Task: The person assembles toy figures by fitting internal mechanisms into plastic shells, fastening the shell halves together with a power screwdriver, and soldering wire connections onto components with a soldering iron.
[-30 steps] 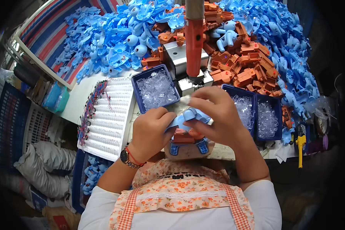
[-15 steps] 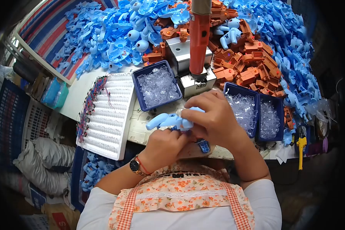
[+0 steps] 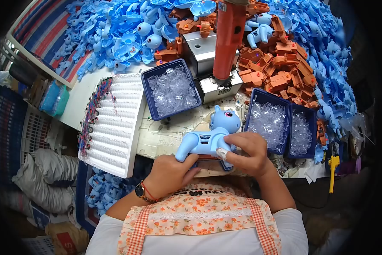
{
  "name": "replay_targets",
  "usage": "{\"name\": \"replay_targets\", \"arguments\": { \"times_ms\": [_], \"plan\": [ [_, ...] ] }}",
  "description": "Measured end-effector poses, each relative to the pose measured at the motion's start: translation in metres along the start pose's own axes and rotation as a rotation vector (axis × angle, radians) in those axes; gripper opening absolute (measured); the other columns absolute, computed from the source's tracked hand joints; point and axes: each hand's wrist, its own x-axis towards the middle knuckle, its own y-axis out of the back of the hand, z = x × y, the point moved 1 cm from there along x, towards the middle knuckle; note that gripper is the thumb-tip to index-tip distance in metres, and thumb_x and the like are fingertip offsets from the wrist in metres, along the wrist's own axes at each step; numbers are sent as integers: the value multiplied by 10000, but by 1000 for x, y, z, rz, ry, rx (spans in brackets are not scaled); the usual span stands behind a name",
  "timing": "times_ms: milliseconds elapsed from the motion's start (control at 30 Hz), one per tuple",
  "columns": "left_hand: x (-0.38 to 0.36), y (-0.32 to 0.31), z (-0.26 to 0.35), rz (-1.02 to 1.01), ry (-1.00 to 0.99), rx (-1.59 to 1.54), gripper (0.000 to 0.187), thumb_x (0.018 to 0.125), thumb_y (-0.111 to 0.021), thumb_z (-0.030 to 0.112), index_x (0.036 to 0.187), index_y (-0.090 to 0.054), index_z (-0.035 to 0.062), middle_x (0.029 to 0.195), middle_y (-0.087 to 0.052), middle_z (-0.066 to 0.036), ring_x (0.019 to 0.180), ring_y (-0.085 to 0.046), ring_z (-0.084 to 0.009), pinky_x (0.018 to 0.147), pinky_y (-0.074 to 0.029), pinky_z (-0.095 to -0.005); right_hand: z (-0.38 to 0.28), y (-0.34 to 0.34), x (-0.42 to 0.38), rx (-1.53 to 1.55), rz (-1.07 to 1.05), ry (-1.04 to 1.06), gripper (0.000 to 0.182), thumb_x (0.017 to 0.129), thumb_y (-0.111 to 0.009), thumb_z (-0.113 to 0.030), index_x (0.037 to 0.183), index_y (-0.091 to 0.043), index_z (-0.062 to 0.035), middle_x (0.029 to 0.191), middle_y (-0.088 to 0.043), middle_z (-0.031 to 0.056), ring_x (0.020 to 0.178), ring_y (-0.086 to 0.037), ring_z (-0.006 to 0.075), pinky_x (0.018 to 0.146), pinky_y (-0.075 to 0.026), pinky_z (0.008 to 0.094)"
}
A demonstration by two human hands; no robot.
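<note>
Both my hands are grasping: my R grip (image 3: pixel 247 154) is pinching the blue toy pony (image 3: pixel 217 139) at the front leg, one digit w/ a white wrap at its tip, & my L grip (image 3: pixel 170 172) is holding the end of the hind leg. The pony is sitting approx. ctr of the frame, its slotted side facing up, its head pointing to the upper R. A brown part (image 3: pixel 208 157) is showing just under its belly; can't tell if it's attached. Above, a red tool (image 3: pixel 229 46) is hanging w/ its tip at a metal block (image 3: pixel 220 89). L of the block, a navy bin (image 3: pixel 147 87) is holding clear plastic pcs (image 3: pixel 172 93); two more bins (image 3: pixel 313 127) w/ similar pcs are standing side by side, R of ctr. At L-ctr, a white ribbed tray (image 3: pixel 118 127) is lying on the bench (image 3: pixel 155 144), w/ red & blue wires (image 3: pixel 90 112) along its L edge. Blue parts (image 3: pixel 106 38) are filling the upper L & upper R, w/ brown housings (image 3: pixel 286 70) heaped btwn, R of the tool. A yellow-handled tool (image 3: pixel 333 165) is hanging lower R.
</note>
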Motion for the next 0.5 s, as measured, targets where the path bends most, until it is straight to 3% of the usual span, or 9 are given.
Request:
{"name": "replay_targets", "arguments": {
  "times_ms": [167, 233, 300, 367, 400, 433, 500],
  "plan": [
    [-11, 2, -14, 122, -171, -28, 316, 812, -740, 254, 1102, -677, 146, 573, -526, -19, 478, -546, -227, 442, -415, -353, 5, -6, -17, 43, 15, -16, 211, 669, -773, -134, 866, -711, -178, 1035, -682, 93, 820, -704, 276, 641, -576, 335],
    [-25, 4, -29, 297, -284, -120, 360, 717, -776, 159, 1061, -687, 106, 584, -519, -4, 459, -512, -232, 450, -388, -356, 5, -7, -22, 69, 13, -34, 202, 675, -773, -138, 863, -711, -181, 1050, -683, 95, 837, -706, 282, 645, -577, 334],
    [-27, 7, -35, 300, -264, -150, 411, 666, -758, 113, 1067, -677, 67, 679, -561, -41, 554, -559, -244, 500, -410, -361, 5, -6, -26, 60, -8, -47, 160, 700, -772, -135, 849, -725, -167, 1054, -678, 120, 851, -713, 315, 677, -585, 370],
    [-17, 3, -42, 397, -99, -264, 466, 665, -773, 132, 1108, -660, 41, 825, -592, -112, 721, -598, -281, 599, -461, -383, 3, -6, -29, 47, -14, -73, 164, 703, -770, -137, 858, -729, -170, 1065, -679, 123, 871, -712, 318, 686, -584, 373],
    [-12, 2, -40, 335, -13, -315, 549, 666, -795, 147, 1175, -634, 17, 1020, -621, -170, 934, -616, -334, 770, -505, -413, 2, -7, -30, 32, -19, -95, 169, 706, -768, -138, 867, -732, -173, 1076, -680, 126, 891, -711, 321, 696, -583, 375],
    [-3, 0, -38, 332, -13, -315, 549, 666, -795, 147, 1175, -634, 17, 1020, -621, -170, 934, -616, -334, 770, -505, -413, 1, -7, -30, 32, -18, -98, 169, 706, -768, -138, 867, -732, -173, 1076, -680, 126, 891, -711, 321, 696, -583, 375],
    [13, -3, -36, 300, -41, -451, 611, 673, -814, 161, 1228, -613, 6, 1102, -646, -185, 1038, -622, -353, 891, -503, -421, 0, -6, -32, 36, -11, -118, 180, 711, -764, -144, 886, -743, -180, 1112, -678, 132, 926, -706, 327, 719, -582, 376]
  ]
}}
